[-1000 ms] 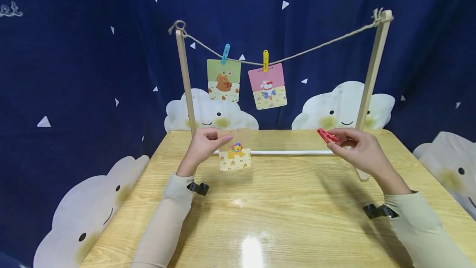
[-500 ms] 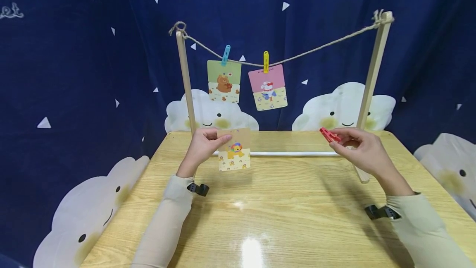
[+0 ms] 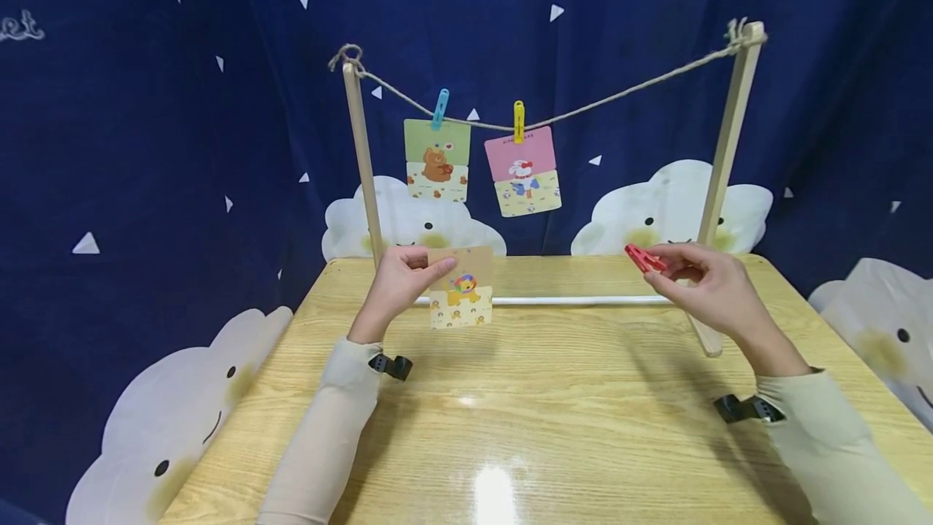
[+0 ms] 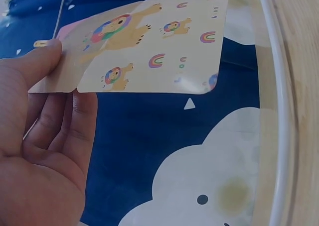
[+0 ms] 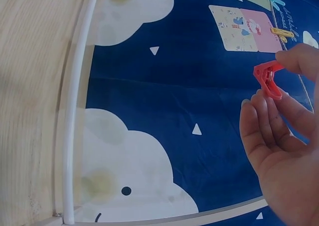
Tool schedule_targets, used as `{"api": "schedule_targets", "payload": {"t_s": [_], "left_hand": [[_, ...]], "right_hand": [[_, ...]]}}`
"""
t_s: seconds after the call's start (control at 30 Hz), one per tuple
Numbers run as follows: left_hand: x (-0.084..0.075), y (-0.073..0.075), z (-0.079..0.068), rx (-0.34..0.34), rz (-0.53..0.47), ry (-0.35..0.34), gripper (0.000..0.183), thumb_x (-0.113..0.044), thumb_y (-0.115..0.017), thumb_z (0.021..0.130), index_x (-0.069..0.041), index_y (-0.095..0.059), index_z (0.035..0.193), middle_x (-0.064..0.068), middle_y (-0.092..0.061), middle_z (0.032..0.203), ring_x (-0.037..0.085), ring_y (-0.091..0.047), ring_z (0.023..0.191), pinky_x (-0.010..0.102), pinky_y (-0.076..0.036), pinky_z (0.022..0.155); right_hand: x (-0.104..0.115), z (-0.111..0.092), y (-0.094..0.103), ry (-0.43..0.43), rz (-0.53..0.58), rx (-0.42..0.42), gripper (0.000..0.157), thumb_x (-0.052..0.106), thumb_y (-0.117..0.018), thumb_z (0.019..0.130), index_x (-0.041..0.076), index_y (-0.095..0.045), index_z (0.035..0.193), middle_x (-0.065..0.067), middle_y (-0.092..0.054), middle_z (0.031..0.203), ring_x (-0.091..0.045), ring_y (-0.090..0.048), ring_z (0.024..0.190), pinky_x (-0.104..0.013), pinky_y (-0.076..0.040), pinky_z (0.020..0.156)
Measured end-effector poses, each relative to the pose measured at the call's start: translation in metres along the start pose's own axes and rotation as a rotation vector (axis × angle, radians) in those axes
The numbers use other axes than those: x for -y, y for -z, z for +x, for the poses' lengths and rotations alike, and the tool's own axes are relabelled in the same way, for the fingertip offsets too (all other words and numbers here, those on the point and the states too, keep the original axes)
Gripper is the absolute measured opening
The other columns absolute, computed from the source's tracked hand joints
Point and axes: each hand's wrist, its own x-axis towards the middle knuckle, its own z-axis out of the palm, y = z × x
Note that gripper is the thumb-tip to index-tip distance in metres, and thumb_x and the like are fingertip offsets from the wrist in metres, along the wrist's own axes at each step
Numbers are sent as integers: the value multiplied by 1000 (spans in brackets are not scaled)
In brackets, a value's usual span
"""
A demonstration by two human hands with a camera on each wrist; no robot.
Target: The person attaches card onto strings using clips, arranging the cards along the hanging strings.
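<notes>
My left hand (image 3: 401, 286) pinches a tan and cream card (image 3: 462, 306) with a lion picture by its left edge, thumb on the front. In the left wrist view the card (image 4: 159, 56) shows small lions and rainbows. Level with it on the right, my right hand (image 3: 707, 290) pinches a red clothespin (image 3: 645, 258) between thumb and fingers. Up close in the right wrist view, the clothespin (image 5: 268, 79) shows its metal spring. Both hands are held above the table, below the sagging twine (image 3: 619, 94).
A blue clothespin (image 3: 440, 109) holds a green bear card (image 3: 437, 160) on the twine; a yellow clothespin (image 3: 519, 121) holds a pink rabbit card (image 3: 523, 172). Wooden posts (image 3: 731, 136) carry the twine. A white bar (image 3: 568, 300) runs low across the wooden table (image 3: 554, 403), before a navy curtain (image 3: 182, 120).
My left hand has lifted the lion card very slightly. My right hand, with the red clothespin, stays almost in place. The cards on the twine hang as before.
</notes>
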Motion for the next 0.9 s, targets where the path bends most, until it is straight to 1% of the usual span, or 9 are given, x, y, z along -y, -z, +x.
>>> {"api": "schedule_targets", "payload": {"t_s": [0.27, 0.47, 0.7, 0.8, 0.9], "left_hand": [[-7, -4, 6, 1, -18, 4, 60, -39, -81, 91, -10, -38, 60, -2, -26, 57, 17, -24, 52, 28, -21, 51], [-16, -9, 16, -1, -37, -31, 63, -37, -82, 91, -9, -34, 61, -2, -24, 58, 18, -22, 55, 30, -21, 54], [-29, -17, 27, 18, -46, -37, 61, -42, -79, 92, -10, -38, 60, 0, -25, 59, 19, -24, 55, 31, -22, 54], [-32, -21, 32, 30, -51, -35, 61, -44, -78, 92, -10, -39, 60, 1, -26, 58, 20, -25, 54, 31, -23, 53], [-35, -26, 36, 37, -63, -37, 60, -42, -79, 93, -10, -41, 59, 1, -26, 57, 21, -25, 53, 31, -22, 52]], "right_hand": [[7, 3, 4, 3, -2, 5, 36, 15, -85, 87, 9, -75, 121, -6, -72, 92, -7, -63, 77, -15, -49, 64], [13, 9, 10, 8, -31, 7, 37, 17, -84, 88, 10, -74, 123, -7, -72, 93, -7, -62, 77, -14, -48, 63], [25, 17, 18, 2, -77, 3, 37, 23, -83, 89, 13, -73, 123, -8, -72, 96, -7, -61, 80, -9, -47, 69], [31, 23, 20, 15, -77, 3, 35, 21, -83, 88, 11, -73, 120, -8, -73, 95, -6, -63, 78, -9, -48, 68], [38, 29, 23, 39, -79, 6, 34, 19, -84, 88, 9, -73, 118, -9, -73, 95, -6, -63, 77, -9, -48, 68]]}}
